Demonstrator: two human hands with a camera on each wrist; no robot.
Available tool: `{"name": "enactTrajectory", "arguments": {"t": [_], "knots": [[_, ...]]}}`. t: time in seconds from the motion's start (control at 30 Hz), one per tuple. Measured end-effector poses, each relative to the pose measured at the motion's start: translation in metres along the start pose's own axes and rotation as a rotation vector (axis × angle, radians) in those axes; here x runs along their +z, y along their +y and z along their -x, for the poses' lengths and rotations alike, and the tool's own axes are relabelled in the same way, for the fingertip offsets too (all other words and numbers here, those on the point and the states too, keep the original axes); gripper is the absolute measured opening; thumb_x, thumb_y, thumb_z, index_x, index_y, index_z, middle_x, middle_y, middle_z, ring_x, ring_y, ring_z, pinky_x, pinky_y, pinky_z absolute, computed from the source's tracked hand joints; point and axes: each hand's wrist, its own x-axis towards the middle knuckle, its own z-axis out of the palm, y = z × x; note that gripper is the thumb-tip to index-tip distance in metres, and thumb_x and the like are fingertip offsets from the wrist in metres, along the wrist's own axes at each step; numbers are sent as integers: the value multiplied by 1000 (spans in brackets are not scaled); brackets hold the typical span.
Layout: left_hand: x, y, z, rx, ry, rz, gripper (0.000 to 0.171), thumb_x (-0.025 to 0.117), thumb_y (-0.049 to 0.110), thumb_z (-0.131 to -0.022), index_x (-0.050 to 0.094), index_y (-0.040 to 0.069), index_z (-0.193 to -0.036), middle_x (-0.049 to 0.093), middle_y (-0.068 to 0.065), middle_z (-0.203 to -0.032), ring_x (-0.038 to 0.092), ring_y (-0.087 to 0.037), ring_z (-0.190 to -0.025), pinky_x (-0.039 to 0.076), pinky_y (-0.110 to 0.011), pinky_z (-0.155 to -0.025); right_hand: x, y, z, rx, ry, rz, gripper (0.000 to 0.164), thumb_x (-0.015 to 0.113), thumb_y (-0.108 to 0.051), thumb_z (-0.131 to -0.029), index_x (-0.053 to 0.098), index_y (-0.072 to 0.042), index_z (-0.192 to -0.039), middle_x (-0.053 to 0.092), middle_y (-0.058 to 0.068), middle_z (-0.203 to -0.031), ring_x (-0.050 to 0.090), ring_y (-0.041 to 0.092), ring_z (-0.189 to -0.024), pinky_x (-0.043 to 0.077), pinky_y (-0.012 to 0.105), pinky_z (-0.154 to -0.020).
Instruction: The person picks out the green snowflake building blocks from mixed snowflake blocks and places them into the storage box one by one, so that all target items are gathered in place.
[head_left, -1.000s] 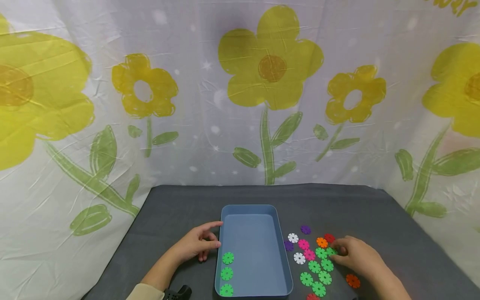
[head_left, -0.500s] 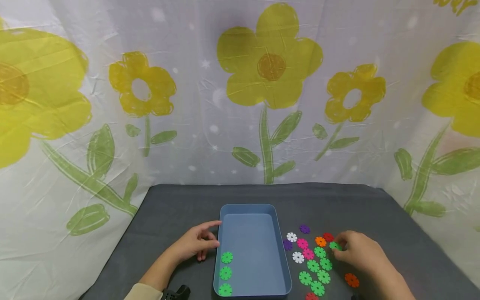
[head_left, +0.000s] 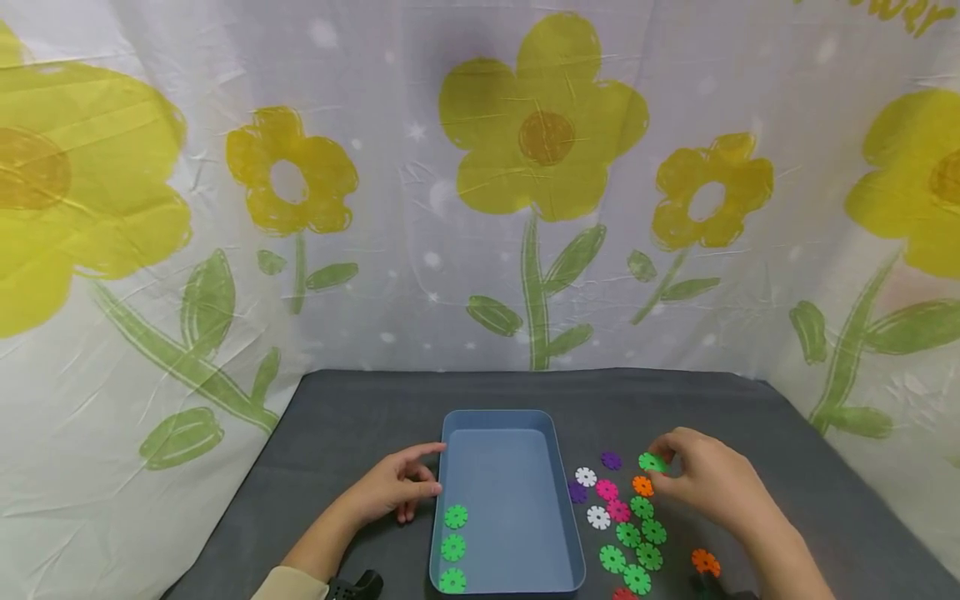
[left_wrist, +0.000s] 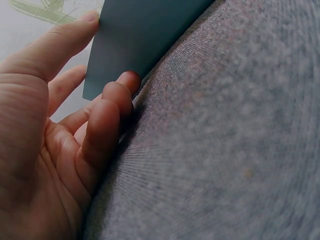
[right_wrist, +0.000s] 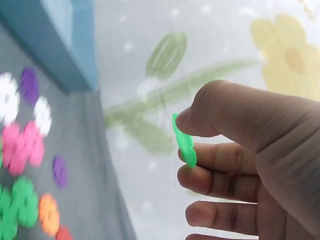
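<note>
Between thumb and fingertips my right hand [head_left: 708,479] pinches a green notched plastic disc [right_wrist: 185,142], held up off the table in the right wrist view. More green discs [head_left: 649,556] lie below that hand, with an orange disc [head_left: 642,485] just under it. My left hand [head_left: 393,486] touches the left side of the blue tray [head_left: 498,418] with thumb and index fingertip, its other fingers bent loosely. The left wrist view shows the thumb at the tray's wall [left_wrist: 125,45]. Three green discs [head_left: 453,547] form a column along the tray's left side.
White [head_left: 598,517], pink [head_left: 618,510] and purple discs [head_left: 611,460] lie right of the tray on the dark grey cloth [head_left: 375,408]. Another orange disc [head_left: 705,562] sits by the right forearm. A flowered curtain [head_left: 405,250] hangs behind the table.
My right hand has picked the green disc from the group and lifted it up, away from me and slightly left. The left hand stays at the tray's side.
</note>
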Motion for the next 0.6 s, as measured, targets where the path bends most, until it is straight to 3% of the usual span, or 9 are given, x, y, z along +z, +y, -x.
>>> {"name": "enactTrajectory", "arguments": {"t": [0.3, 0.6], "knots": [[0, 1, 0, -11, 10, -8, 71, 73, 19, -98, 38, 6, -158, 71, -12, -98, 55, -17, -52, 50, -30, -48, -2, -37, -11, -90, 29, -73, 21, 82, -25, -87, 74, -20, -106, 60, -10, -92, 49, 11, -69, 44, 32, -59], [0, 1, 1, -11, 10, -8, 69, 73, 17, -98, 39, 6, -158, 71, -12, -99, 55, -16, -52, 50, -29, -47, 5, -63, -24, -145, 62, -121, 22, 81, -23, -86, 73, -20, -107, 59, -12, -94, 50, 10, -72, 44, 31, -60]]}}
